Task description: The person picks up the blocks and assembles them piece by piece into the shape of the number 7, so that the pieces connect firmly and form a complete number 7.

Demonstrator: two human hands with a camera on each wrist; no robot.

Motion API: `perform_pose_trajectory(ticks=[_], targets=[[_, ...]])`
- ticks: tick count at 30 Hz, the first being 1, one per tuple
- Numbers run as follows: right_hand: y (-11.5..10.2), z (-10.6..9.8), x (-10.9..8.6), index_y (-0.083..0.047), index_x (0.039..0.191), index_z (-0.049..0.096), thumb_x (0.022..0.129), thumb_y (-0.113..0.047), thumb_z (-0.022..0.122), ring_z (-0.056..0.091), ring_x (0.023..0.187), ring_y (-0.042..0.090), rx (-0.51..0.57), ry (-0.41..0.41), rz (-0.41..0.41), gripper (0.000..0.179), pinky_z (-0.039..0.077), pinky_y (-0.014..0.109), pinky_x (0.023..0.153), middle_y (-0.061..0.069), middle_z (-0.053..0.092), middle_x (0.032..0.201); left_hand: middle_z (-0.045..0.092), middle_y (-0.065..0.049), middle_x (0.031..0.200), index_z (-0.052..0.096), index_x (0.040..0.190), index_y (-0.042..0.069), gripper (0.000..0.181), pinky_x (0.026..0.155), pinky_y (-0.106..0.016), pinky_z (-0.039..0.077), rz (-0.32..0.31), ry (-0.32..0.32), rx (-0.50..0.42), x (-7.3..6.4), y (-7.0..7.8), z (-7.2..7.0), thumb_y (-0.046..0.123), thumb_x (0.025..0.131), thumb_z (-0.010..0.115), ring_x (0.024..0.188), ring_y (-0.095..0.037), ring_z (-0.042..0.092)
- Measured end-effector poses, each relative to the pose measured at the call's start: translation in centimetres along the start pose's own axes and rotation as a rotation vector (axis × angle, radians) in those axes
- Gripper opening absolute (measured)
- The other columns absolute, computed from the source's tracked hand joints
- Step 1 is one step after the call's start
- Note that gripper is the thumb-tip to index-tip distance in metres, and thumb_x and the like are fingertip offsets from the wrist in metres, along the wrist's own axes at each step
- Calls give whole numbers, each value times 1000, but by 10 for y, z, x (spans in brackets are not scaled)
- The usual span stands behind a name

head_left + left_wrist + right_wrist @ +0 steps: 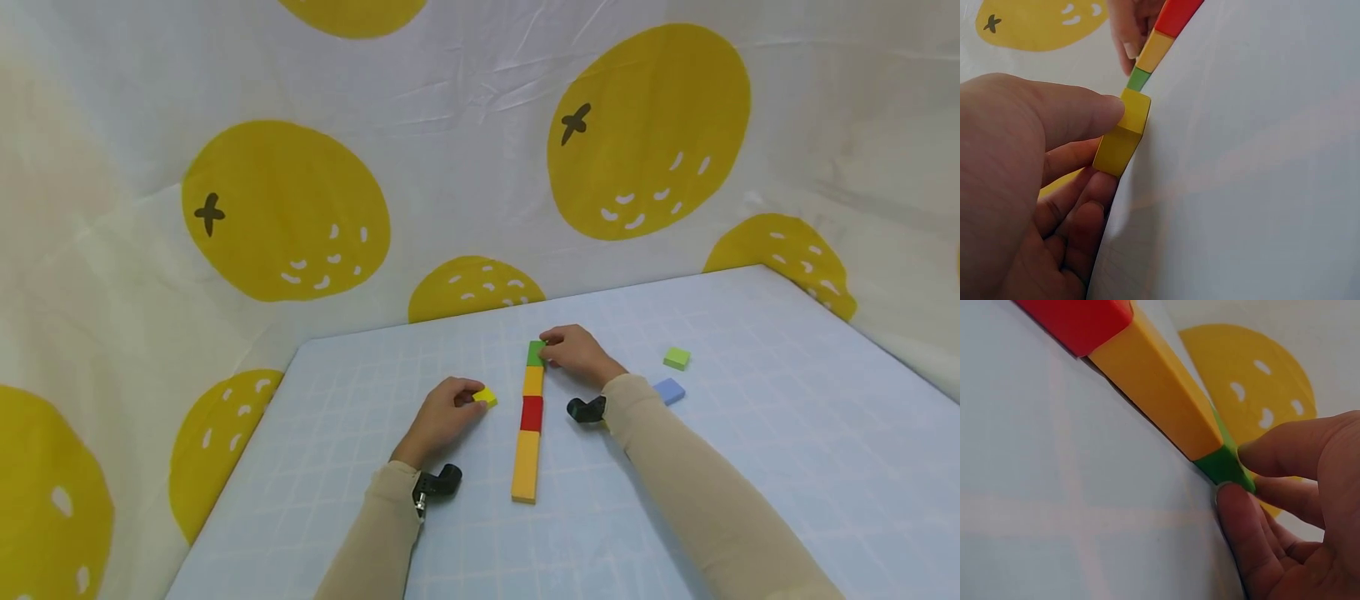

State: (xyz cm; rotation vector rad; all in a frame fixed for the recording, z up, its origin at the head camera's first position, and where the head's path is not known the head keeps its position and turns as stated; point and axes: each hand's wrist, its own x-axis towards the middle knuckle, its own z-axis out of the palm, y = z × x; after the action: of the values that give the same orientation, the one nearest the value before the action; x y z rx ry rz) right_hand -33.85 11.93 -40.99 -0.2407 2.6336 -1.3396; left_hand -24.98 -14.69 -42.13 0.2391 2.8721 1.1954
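A row of blocks runs away from me on the table: a long orange block point(526, 468) nearest, then a red block point(531, 413), a shorter orange block point(533, 381) and a green block point(535, 353) at the far end. My right hand point(576, 353) pinches the green block between thumb and fingers, where it meets the orange one in the right wrist view. Left of the row, my left hand point(442, 419) holds a yellow block point(1124, 134) by its thumb and fingertips, low over the table and apart from the row.
Right of the row lie a light green block point(677, 358) and a blue block point(670, 391), the latter partly behind the right sleeve. A bit of yellow shows under the right wrist. The table point(315, 467) ends at a patterned curtain point(465, 167) behind.
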Motion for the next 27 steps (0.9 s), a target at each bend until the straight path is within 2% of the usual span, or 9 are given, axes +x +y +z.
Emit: perform_pose_trajectory(ticks=[6, 11, 15, 21, 27], targets=[[1, 2, 0, -7, 142, 56, 98, -26, 62, 63, 94, 23, -4, -3, -1, 49, 51, 39, 95, 14, 61, 128, 60, 3, 109, 68, 122, 19, 29, 91, -37, 49, -5, 5, 1, -2, 0, 0, 27, 94, 71, 99, -19, 54], [1, 0, -3, -5, 142, 54, 97, -28, 62, 63, 94, 24, -3, 3, -12, 51, 50, 40, 95, 13, 63, 123, 60, 2, 109, 68, 122, 18, 30, 91, -38, 49, 11, 2, -8, -1, 1, 0, 27, 94, 71, 99, -19, 54], [3, -3, -4, -5, 144, 52, 98, -32, 60, 63, 100, 25, 32, -18, -7, 54, 49, 42, 97, 13, 65, 121, 60, 2, 109, 69, 122, 18, 29, 91, -37, 49, 7, 1, -12, -1, 0, 0, 27, 94, 71, 99, -19, 54], [8, -5, -5, -6, 145, 50, 99, -38, 57, 65, 110, 25, 109, -58, 5, 57, 44, 46, 105, 13, 61, 133, 60, 2, 110, 69, 121, 19, 28, 91, -37, 50, 3, -2, -14, -1, -2, 0, 26, 94, 70, 99, -19, 55], [5, -6, -8, -6, 144, 50, 101, -37, 56, 64, 111, 26, 178, -43, 24, 54, 44, 45, 106, 14, 59, 136, 60, 3, 110, 68, 121, 20, 28, 91, -37, 50, 7, -7, -23, -1, -2, -1, 27, 94, 70, 99, -19, 55]])
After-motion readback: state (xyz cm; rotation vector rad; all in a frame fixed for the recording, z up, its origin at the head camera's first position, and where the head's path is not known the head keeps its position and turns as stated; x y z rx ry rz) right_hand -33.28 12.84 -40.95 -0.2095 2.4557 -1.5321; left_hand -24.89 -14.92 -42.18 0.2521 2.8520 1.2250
